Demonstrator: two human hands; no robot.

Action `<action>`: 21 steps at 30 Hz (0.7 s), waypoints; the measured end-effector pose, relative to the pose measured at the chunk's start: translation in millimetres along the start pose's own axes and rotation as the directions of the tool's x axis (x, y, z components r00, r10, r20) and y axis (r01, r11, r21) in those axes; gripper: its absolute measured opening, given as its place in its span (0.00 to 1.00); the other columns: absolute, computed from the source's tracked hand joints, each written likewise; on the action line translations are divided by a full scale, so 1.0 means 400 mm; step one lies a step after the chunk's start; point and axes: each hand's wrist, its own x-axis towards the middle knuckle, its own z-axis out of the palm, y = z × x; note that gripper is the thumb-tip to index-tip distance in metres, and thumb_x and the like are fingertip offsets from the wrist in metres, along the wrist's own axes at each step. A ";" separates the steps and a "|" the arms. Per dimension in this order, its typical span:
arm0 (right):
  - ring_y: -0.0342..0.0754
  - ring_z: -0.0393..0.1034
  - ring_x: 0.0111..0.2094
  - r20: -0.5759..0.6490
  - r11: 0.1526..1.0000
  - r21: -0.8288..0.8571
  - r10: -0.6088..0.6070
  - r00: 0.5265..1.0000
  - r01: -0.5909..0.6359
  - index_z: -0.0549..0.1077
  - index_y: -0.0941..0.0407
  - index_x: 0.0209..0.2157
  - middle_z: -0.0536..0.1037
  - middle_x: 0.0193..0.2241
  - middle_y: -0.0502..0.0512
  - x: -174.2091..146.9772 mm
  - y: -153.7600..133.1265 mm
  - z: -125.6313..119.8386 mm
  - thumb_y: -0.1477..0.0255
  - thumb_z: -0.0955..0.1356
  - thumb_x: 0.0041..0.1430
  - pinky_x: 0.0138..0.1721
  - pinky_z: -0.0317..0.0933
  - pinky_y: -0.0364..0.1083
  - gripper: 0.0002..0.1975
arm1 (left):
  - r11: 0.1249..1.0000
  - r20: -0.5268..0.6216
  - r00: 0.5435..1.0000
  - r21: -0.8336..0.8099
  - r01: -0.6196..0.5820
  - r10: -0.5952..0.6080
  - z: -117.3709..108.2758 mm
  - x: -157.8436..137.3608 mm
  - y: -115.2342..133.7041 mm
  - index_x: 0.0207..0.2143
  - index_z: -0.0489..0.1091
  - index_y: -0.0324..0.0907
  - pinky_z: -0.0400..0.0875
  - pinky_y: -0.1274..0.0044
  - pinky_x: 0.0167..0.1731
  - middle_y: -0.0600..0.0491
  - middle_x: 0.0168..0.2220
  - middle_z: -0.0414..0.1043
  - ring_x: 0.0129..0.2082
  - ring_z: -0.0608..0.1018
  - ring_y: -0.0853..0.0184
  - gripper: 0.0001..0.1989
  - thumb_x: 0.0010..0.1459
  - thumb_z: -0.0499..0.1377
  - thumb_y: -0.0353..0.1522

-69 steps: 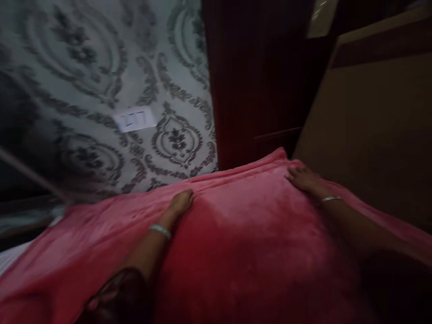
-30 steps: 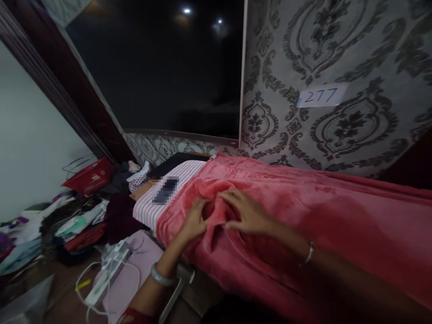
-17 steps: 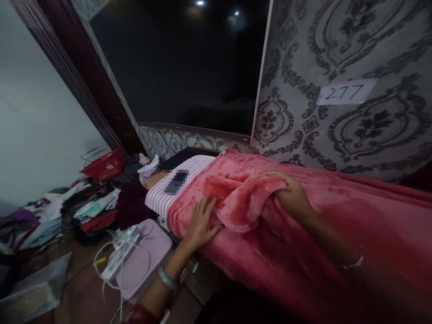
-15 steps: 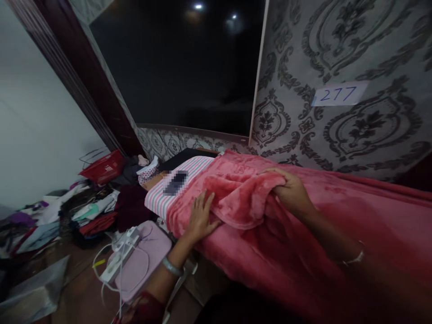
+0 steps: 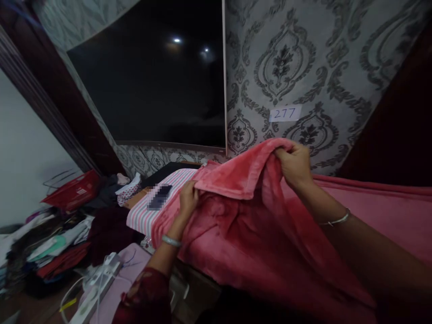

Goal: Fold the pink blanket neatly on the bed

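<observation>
A plush coral-pink blanket [image 5: 222, 238] is spread over a long surface and hangs down its near side. My right hand [image 5: 296, 165] grips its edge and holds it raised in front of the wall. Farther left, my left hand [image 5: 188, 198] is closed on another part of the same edge. Between the two hands a flap with a stitched hem folds over. Beyond my left hand lies a striped cloth [image 5: 138, 219] in pink, white and grey, with a dark, partly blurred patch on it.
A large dark television screen [image 5: 158, 85] hangs on the patterned wall. A paper marked 277 [image 5: 285, 113] is stuck beside it. At left are piled clothes [image 5: 64, 245], a red basket [image 5: 76, 191] and a white power strip [image 5: 97, 288] with cables on a pink case.
My right hand has lifted the blanket edge higher. My left hand, earlier flat with fingers spread on the blanket, has closed on its edge. The view has turned right.
</observation>
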 end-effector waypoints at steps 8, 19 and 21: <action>0.43 0.56 0.24 -0.220 0.999 0.042 -0.023 0.975 0.033 0.67 0.53 0.22 0.61 0.19 0.44 0.095 -0.053 -0.099 0.74 0.68 0.50 0.30 0.57 0.46 0.07 | 0.968 -0.343 0.906 0.054 -0.246 0.249 -0.272 0.411 0.237 0.39 0.68 0.41 0.69 0.74 0.47 0.54 0.38 0.74 0.43 0.77 0.66 0.05 0.67 0.52 0.28; 0.48 0.68 0.26 -0.007 0.960 -0.202 0.197 0.980 -0.194 0.76 0.56 0.28 0.76 0.22 0.50 0.137 0.142 -0.131 0.71 0.66 0.51 0.30 0.64 0.47 0.07 | 0.992 0.304 0.945 0.006 0.127 -0.123 -0.107 0.467 0.196 0.32 0.73 0.37 0.69 0.66 0.51 0.51 0.33 0.74 0.41 0.76 0.62 0.04 0.61 0.61 0.25; 0.50 0.70 0.24 0.188 0.862 -0.378 0.428 0.884 -0.337 0.76 0.56 0.24 0.76 0.20 0.52 0.096 0.235 -0.134 0.69 0.66 0.53 0.28 0.66 0.47 0.09 | 0.981 0.392 0.905 -0.032 0.194 -0.166 -0.041 0.410 0.137 0.40 0.74 0.37 0.73 0.64 0.48 0.49 0.39 0.76 0.42 0.77 0.62 0.07 0.63 0.62 0.32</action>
